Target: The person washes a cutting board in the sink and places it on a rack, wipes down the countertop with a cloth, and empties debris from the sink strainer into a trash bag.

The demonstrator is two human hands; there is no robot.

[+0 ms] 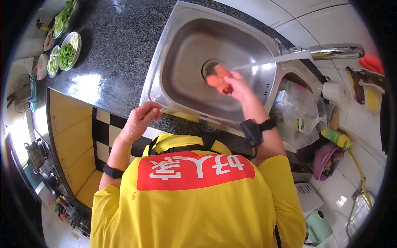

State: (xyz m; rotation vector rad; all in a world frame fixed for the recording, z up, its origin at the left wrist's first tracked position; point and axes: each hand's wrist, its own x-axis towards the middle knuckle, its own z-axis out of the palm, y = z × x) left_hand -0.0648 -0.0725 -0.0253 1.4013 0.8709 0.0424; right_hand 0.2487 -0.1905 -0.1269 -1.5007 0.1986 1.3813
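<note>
Our right hand grips orange food in the sink, under running water | left hand loosely open, holding nothing | greens already chopped; we judge rinsing underway, remainder unclear

Five dishes of food are in view. There is one stainless steel sink with one large basin, one round drain and one chrome faucet. Two bare hands show, one left and one right, and two black wristbands, one per arm. Count one yellow shirt with three large white characters, one purple plastic basin and one yellow-green bottle. The orange-red pieces (blurred, alas) cannot be counted surely.
</note>
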